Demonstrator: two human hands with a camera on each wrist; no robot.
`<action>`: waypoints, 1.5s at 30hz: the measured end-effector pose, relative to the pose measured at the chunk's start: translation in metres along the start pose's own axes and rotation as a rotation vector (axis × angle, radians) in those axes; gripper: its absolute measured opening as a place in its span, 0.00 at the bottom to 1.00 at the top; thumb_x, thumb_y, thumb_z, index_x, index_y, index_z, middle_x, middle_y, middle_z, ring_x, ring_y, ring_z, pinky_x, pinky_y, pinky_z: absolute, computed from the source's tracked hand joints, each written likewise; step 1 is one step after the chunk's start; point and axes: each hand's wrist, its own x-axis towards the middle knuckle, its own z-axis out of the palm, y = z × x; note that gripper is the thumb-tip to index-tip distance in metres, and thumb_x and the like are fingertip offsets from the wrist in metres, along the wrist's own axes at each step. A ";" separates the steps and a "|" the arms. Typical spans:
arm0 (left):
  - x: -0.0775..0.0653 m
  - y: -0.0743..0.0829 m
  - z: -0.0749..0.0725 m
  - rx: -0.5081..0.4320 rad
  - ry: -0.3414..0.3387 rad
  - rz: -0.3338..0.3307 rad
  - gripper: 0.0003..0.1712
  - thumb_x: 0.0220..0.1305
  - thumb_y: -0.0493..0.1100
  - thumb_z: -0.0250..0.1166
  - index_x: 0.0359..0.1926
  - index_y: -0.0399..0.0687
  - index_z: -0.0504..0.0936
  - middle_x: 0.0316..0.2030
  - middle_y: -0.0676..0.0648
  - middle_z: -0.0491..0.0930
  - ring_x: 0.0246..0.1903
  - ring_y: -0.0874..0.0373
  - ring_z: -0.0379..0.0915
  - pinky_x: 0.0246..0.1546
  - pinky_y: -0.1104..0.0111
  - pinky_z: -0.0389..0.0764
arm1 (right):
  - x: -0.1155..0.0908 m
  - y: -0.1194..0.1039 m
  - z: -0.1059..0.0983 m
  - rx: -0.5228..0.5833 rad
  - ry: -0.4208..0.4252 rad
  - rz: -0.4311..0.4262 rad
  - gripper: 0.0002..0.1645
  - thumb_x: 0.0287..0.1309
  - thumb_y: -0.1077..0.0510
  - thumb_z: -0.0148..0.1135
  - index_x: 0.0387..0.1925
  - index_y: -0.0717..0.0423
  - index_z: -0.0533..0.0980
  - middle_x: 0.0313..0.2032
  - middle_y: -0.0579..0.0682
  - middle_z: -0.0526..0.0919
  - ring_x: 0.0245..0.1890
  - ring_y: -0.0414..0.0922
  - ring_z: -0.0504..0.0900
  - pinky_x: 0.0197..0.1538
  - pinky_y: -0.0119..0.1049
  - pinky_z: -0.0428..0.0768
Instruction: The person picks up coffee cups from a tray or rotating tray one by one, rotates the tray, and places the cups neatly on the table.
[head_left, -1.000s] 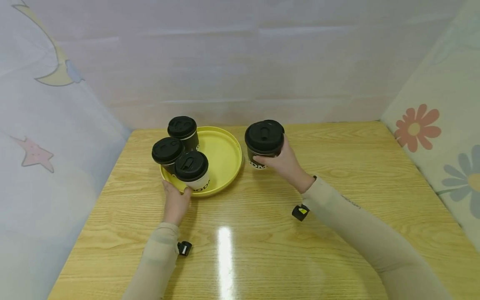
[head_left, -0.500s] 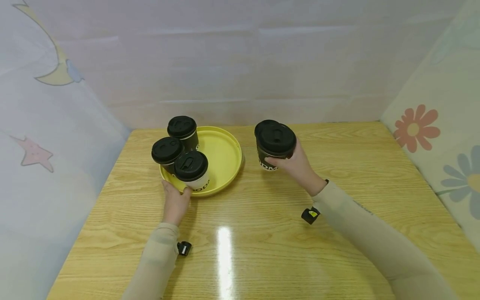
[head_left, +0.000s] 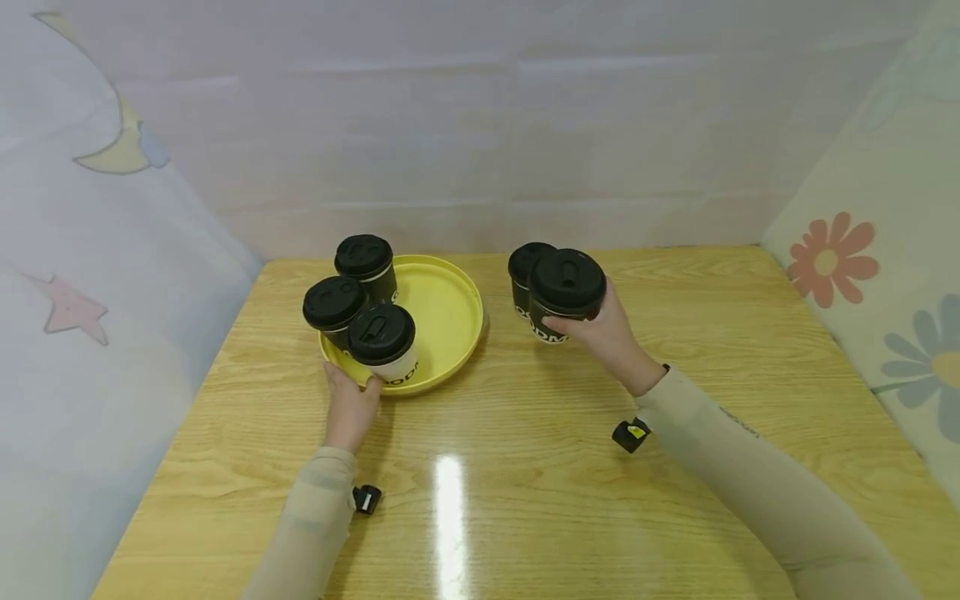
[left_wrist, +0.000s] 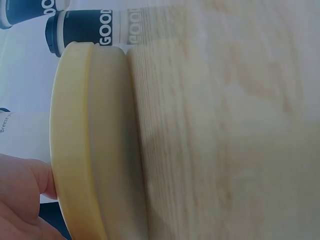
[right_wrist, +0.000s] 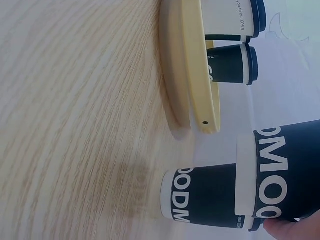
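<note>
My right hand (head_left: 611,337) grips a black takeaway coffee cup (head_left: 567,283) with a black lid, held above the table right of the tray. Behind it and slightly left, a similar lidded cup (head_left: 522,292) stands upright on the table; the right wrist view shows this cup (right_wrist: 205,195) partly behind the held one. My left hand (head_left: 351,408) holds the front-left rim of a round yellow tray (head_left: 450,312), its thumb against the rim in the left wrist view. Three lidded cups stand on the tray's left side: a white one (head_left: 401,367) nearest that hand, two dark ones (head_left: 364,262) behind.
The wooden table (head_left: 517,483) extends toward me and to the right. A pale cloth wall (head_left: 480,150) rises behind its back edge, with printed side walls at left and right. Small black devices (head_left: 630,434) hang beneath both wrists.
My right hand has moved right with its coffee cup, away from the tray, uncovering the cup standing behind it. The left hand, tray and three cups on it have stayed put.
</note>
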 end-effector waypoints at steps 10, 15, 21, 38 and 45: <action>-0.003 -0.004 -0.001 0.020 0.004 -0.006 0.52 0.69 0.45 0.46 0.68 0.31 0.13 0.70 0.30 0.16 0.72 0.42 0.22 0.71 0.54 0.37 | -0.004 0.005 -0.011 -0.021 -0.021 0.008 0.48 0.53 0.67 0.69 0.72 0.55 0.55 0.66 0.55 0.61 0.64 0.51 0.65 0.66 0.52 0.61; -0.002 -0.005 -0.001 0.018 0.004 -0.002 0.52 0.69 0.45 0.46 0.68 0.31 0.13 0.70 0.31 0.15 0.72 0.43 0.22 0.71 0.54 0.37 | -0.006 0.007 -0.017 -0.030 -0.002 0.007 0.50 0.53 0.67 0.69 0.73 0.53 0.53 0.67 0.53 0.60 0.64 0.48 0.64 0.66 0.51 0.61; -0.003 -0.003 -0.002 0.017 0.001 0.005 0.52 0.70 0.44 0.46 0.67 0.31 0.13 0.70 0.30 0.15 0.72 0.43 0.21 0.71 0.54 0.36 | -0.007 0.009 -0.023 -0.032 0.008 -0.018 0.47 0.53 0.69 0.68 0.71 0.53 0.56 0.65 0.52 0.63 0.62 0.44 0.66 0.65 0.49 0.62; 0.001 -0.004 0.000 0.009 -0.001 0.019 0.52 0.68 0.45 0.46 0.68 0.33 0.13 0.71 0.32 0.15 0.72 0.43 0.21 0.71 0.54 0.36 | -0.008 0.015 -0.040 -0.033 0.038 -0.061 0.42 0.51 0.73 0.68 0.66 0.51 0.64 0.57 0.43 0.71 0.58 0.40 0.70 0.63 0.42 0.65; 0.002 -0.004 0.000 0.014 -0.001 0.014 0.52 0.68 0.45 0.46 0.68 0.32 0.13 0.71 0.31 0.15 0.72 0.42 0.21 0.71 0.54 0.36 | -0.009 0.021 -0.047 -0.018 0.034 0.000 0.43 0.54 0.69 0.68 0.68 0.49 0.60 0.60 0.45 0.68 0.59 0.41 0.69 0.59 0.36 0.69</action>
